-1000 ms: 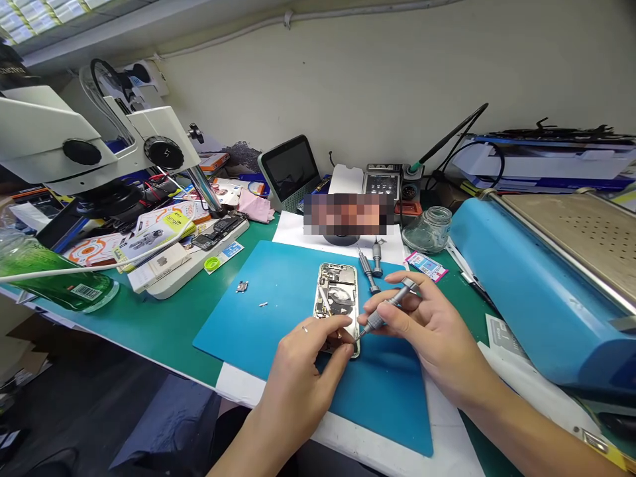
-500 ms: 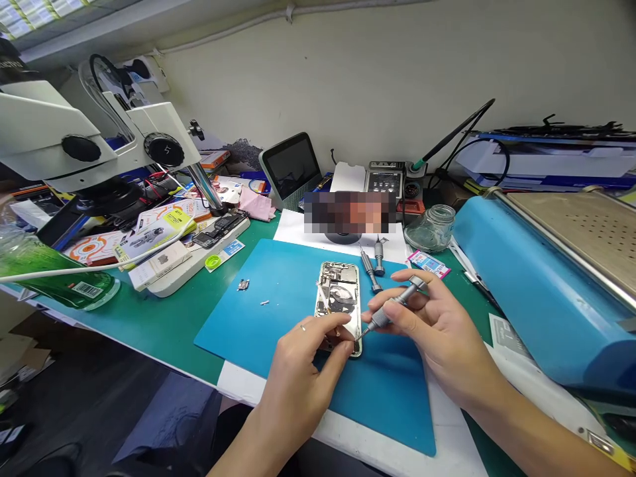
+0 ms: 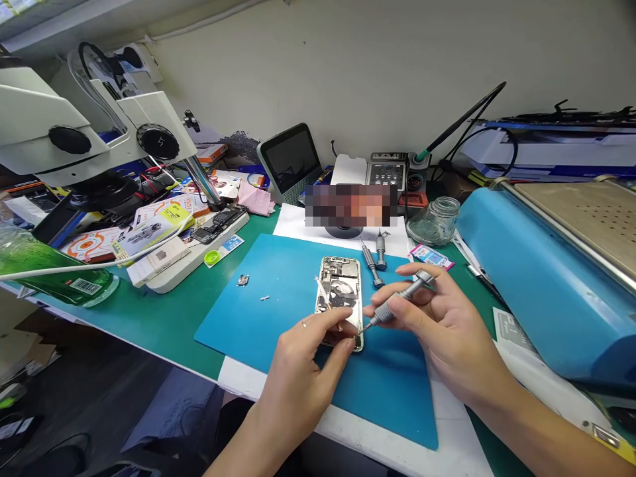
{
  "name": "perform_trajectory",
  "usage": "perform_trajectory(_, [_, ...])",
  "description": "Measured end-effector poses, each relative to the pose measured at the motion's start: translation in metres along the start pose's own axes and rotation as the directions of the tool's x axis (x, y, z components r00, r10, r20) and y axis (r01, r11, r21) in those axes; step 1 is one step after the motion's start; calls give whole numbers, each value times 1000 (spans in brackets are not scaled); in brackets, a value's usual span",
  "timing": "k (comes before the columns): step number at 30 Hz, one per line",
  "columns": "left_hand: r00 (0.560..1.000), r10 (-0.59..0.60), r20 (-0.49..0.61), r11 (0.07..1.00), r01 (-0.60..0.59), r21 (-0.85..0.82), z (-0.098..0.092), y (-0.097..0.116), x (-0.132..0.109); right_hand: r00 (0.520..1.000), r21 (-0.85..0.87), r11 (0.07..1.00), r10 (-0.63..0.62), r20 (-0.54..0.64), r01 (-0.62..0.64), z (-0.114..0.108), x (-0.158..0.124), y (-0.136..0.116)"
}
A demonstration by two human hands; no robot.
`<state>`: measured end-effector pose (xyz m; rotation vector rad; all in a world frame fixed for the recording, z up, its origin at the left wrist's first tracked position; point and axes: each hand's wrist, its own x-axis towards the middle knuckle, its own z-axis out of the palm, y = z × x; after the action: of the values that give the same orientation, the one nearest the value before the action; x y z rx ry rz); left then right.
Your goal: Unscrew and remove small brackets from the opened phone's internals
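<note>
An opened phone lies on the blue mat with its inner parts bare. My left hand is closed at its lower end, thumb and forefinger at the frame; the remaining fingers are largely hidden. A thin pale strip slants across the phone's left side towards those fingers. Between the fingers of my right hand is a grey screwdriver, tilted, its tip at the phone's lower right corner by my left thumb. Whether the tip touches a screw is too small to tell.
On the blue mat lie a small metal part and a tiny piece. Two more screwdrivers rest behind the phone. A glass jar and blue machine stand right; a microscope overhangs the left.
The view has shifted slightly. My right hand and the screwdriver stay at the phone's lower right corner, with the tip raised a little. My left hand keeps its place on the phone.
</note>
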<state>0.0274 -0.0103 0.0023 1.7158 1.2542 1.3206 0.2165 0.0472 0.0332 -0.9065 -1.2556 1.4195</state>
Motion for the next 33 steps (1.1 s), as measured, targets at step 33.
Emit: perform_trajectory(33, [1000,-23,22,1000,22,20,-1,1,1,1000,-40,999,7,-6,-7,1,1,1])
